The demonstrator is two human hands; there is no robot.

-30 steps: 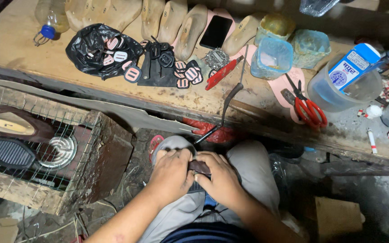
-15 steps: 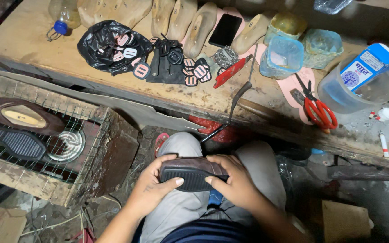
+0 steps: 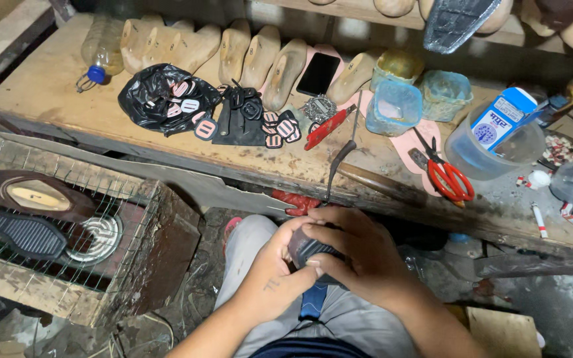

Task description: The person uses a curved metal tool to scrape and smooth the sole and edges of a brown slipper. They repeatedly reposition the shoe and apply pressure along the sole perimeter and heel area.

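Seated worker at a bench, seen from above. The left hand and the right hand meet over the lap, both closed around a dark shoe sole, which sits between the palms just above the knees. The right hand's fingers curl tightly over the sole's top, thumb pressed at its near edge; the left hand's fingers wrap the sole from the side, mostly hidden beneath the right. On the wooden bench ahead lie red-handled scissors, a black plastic bag, and a row of wooden shoe forms. A wire cage stands to the left.
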